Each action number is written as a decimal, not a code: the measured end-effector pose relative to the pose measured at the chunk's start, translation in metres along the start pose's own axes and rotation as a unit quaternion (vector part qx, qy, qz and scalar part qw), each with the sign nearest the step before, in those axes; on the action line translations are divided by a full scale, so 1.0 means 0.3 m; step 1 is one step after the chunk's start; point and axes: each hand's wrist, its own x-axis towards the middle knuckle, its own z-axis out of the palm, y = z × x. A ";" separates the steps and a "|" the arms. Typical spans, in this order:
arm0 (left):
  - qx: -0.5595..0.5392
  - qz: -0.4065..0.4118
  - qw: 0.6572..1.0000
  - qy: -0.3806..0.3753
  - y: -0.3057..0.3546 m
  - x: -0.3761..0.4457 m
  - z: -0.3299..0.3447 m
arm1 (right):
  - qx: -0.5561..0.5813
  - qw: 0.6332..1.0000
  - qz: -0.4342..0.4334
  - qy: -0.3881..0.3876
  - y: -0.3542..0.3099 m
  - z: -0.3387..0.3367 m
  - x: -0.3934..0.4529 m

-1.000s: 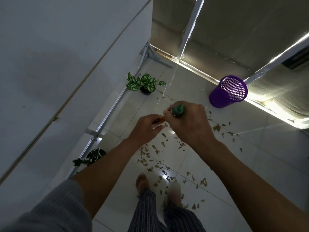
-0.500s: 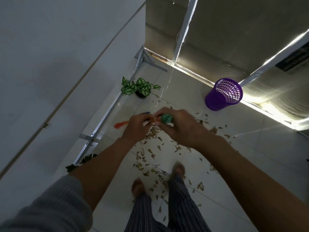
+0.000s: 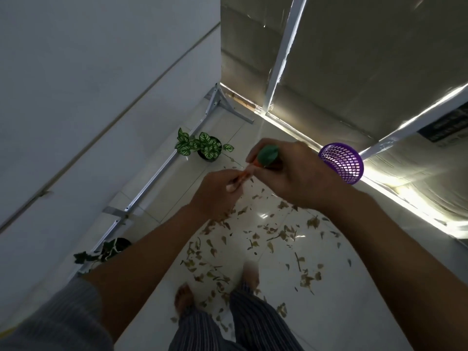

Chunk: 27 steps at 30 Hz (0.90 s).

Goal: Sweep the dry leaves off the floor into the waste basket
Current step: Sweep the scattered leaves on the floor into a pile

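We hold the broom handle (image 3: pixel 266 155) w/ both hands: right hand (image 3: pixel 296 173) curled round the green end, left hand (image 3: pixel 217 193) pinching the orange shaft lower down. Broom head hidden. Dry leaves (image 3: pixel 253 239) lie scattered on the floor (image 3: pixel 354 300) round our feet; waste basket (image 3: pixel 342 163) stands well apart, by the far wall. Risk: hard strokes could scatter light leaves, or a swing could tip the basket or the potted plant (image 3: pixel 202 146). Open floor to the right; metal frame (image 3: pixel 162 171) edges the left.
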 end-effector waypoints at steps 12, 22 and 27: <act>-0.029 0.025 0.999 -0.004 0.067 0.358 0.226 | -0.057 0.995 -0.025 0.082 0.306 -0.087 -0.013; -0.055 -0.075 0.992 -0.087 -0.081 0.294 0.407 | -0.029 0.999 0.032 -0.022 0.520 0.037 -0.014; -0.024 -0.069 0.995 -0.068 -0.023 0.308 0.353 | -0.002 1.000 0.015 0.012 0.434 -0.056 -0.001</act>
